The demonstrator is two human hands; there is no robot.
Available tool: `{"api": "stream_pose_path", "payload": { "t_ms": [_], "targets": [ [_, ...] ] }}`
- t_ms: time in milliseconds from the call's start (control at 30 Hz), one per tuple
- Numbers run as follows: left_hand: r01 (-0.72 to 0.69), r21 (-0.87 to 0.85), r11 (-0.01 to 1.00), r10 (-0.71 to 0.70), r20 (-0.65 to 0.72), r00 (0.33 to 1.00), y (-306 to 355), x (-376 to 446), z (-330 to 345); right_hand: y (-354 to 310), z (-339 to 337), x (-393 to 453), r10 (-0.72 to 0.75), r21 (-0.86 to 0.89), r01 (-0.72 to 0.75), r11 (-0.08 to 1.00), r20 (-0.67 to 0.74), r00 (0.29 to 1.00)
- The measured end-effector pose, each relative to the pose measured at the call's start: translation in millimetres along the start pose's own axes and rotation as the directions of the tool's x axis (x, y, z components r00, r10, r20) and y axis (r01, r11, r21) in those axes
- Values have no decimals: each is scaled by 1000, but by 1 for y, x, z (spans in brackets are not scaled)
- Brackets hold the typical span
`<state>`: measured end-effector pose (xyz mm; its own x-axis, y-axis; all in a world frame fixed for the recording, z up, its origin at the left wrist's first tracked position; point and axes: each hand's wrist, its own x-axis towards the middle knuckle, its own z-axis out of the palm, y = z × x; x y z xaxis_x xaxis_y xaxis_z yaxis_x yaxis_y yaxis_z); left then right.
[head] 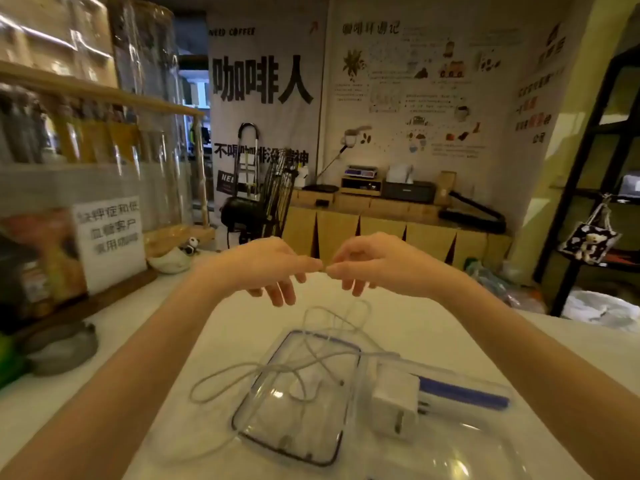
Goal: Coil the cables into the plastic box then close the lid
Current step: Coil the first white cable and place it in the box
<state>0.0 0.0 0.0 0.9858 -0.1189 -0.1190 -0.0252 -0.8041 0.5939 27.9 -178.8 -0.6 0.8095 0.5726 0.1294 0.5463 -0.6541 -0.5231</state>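
Note:
A thin white cable point(242, 370) lies in loose loops across the white table and over a clear plastic lid point(298, 400) with a dark rim. One strand rises from the loops to my hands. My left hand point(273, 268) and my right hand point(363, 266) are raised above the table, fingertips almost meeting, each pinching the cable's end between thumb and forefinger. A white charger plug point(394, 398) sits to the right of the lid. The clear plastic box point(460, 445) with a blue strip along its edge lies at the lower right.
A wooden rack point(104, 95) with bottles and a paper sign point(110, 237) stands on the left. A dark round dish point(62, 344) rests near the left edge. A counter point(381, 209) with devices and a trolley stand beyond the table. A black shelf point(595, 188) is at right.

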Motion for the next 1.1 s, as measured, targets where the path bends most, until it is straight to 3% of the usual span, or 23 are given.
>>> {"api": "stream_pose_path", "payload": {
  "t_ms": [133,400,633,800,967,1100],
  "targets": [
    [58,55,997,-58,7,998,-26,-9,19,1,37,4,14,-70,1,998,203,979],
    [-10,155,988,18,-54,998,-65,-13,60,14,79,-1,-10,-418,126,900,270,963],
    [-71,157,985,97,-167,981,-73,-7,65,16,75,-1,-21,-263,91,961,258,966],
    [-118,72,990,137,-410,902,-64,-5,52,14,72,-8,-7,-262,79,962,263,965],
    [-268,-47,962,190,-589,785,-43,-8,40,16,62,-10,28,-395,16,918,103,994],
    [-352,-63,934,261,-550,793,-18,-11,35,18,35,-18,129,-196,-152,969,-126,984]
  ]
}}
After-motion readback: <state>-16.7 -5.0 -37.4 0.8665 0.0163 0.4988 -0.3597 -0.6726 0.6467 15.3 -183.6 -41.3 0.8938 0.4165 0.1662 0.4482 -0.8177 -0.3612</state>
